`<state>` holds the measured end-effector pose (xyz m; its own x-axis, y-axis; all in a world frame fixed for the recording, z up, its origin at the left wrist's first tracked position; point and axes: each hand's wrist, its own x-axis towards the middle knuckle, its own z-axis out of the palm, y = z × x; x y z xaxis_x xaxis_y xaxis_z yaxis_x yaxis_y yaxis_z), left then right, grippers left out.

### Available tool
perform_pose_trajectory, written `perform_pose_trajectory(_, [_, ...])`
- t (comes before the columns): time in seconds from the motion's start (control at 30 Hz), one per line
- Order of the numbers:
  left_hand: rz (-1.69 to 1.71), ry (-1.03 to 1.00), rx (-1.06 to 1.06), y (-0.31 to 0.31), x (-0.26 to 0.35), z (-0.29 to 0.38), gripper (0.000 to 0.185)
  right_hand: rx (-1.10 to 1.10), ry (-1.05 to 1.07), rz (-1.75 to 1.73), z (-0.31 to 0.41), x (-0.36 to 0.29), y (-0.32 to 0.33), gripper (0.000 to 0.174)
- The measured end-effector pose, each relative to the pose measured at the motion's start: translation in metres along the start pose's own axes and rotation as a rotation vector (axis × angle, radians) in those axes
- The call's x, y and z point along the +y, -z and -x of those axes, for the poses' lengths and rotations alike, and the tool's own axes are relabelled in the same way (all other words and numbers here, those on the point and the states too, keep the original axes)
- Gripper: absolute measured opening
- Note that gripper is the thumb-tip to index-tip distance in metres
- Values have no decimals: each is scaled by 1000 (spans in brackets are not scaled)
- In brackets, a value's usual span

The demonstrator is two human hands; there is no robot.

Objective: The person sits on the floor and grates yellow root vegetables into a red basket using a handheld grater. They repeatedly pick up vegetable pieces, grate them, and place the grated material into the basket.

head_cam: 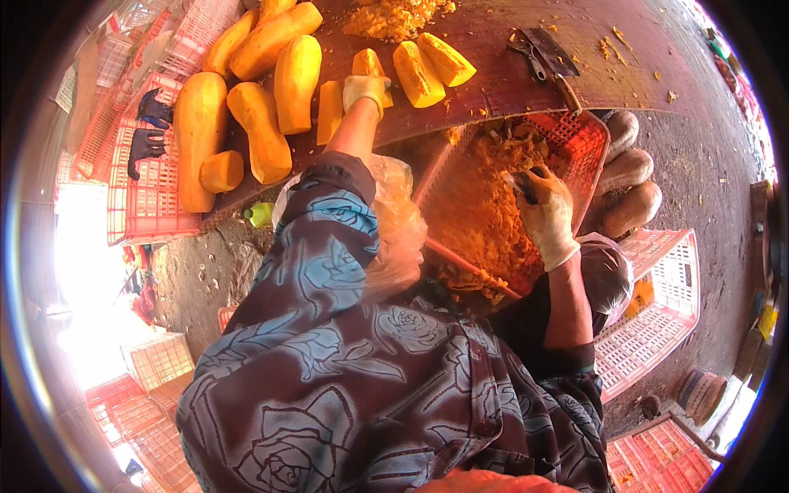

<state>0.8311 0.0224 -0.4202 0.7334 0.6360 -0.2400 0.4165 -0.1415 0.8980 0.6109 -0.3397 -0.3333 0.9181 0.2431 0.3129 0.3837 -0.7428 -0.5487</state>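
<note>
My left hand point(365, 91), in a pale glove, grips a peeled squash piece point(368, 61) at the near edge of the brown table point(493, 92). Just left of it stands another cut piece point(330, 111); two halved pieces point(419, 74) lie to its right. My right hand point(545, 209), in a white knit glove, is closed around a small tool point(524, 185), partly hidden by the fingers, its kind unclear. That hand is over a red plastic crate point(592, 148) heaped with orange squash pulp point(481, 203) and scraps.
Whole peeled squashes point(249, 123) stand on the table's left part. A cleaver point(551, 55) and a peeler point(533, 61) lie at its right. Unpeeled squashes point(632, 209) sit on the ground beyond the pulp crate, near a pink crate point(653, 333). Dark gloves point(148, 145) hang on a left crate.
</note>
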Motion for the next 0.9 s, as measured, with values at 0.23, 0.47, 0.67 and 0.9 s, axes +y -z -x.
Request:
perform_pose_trajectory(0.23, [421, -60, -88, 14, 7, 15, 38, 14, -129, -330, -6, -14, 8, 12])
perform_pose_trajectory(0.47, [1016, 165, -973, 43, 53, 163, 52, 155, -268, -875, -4, -34, 7, 16])
perform_pose_trajectory(0.67, [1539, 325, -1523, 34, 72, 232, 68, 367, -222, -731, -1, -31, 14, 19])
perform_pose_trajectory(0.9, [1316, -11, -1318, 35, 70, 242, 71, 592, -154, -429, -29, -68, 15, 21])
